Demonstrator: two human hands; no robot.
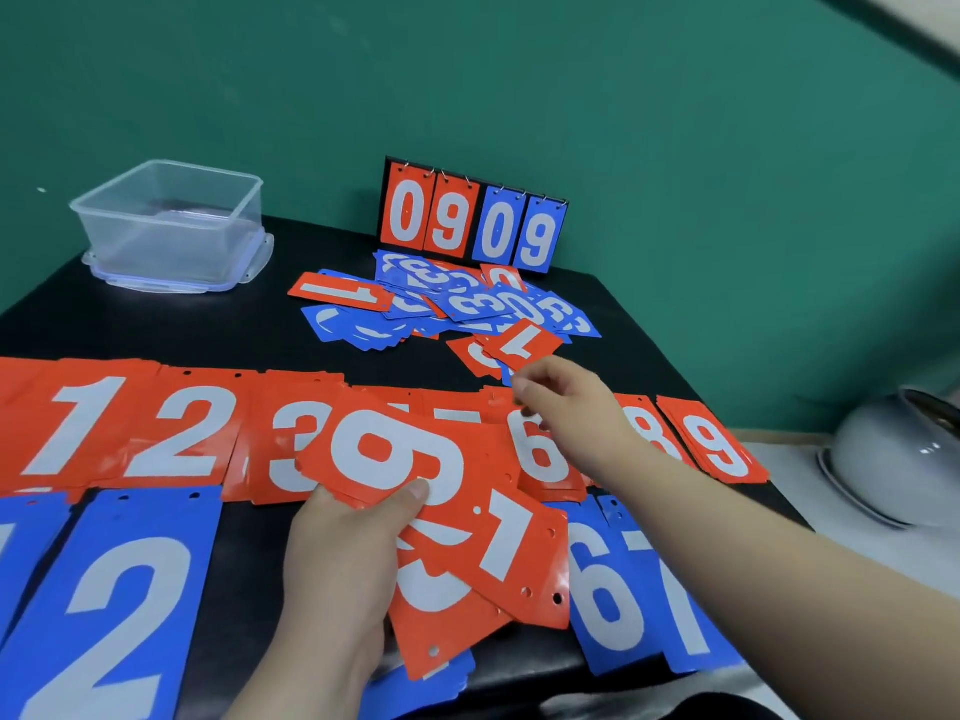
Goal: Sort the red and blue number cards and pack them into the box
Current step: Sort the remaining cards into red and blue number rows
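The left hand [337, 553] grips a fan of red cards [467, 511], thumb pressed on the top 9. The right hand [566, 402] hangs at the near edge of the loose pile [467, 304] on the bench [208, 324], fingers loosely curled and holding nothing. Pinch the nearest red card [524, 343] by a free corner, lift it clear of the blue cards beneath, then add it to the fan. The box [171, 226] stands well apart, far left.

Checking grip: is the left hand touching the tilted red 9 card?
Touching. Head view: left hand has its thumb on the tilted red 9 card.
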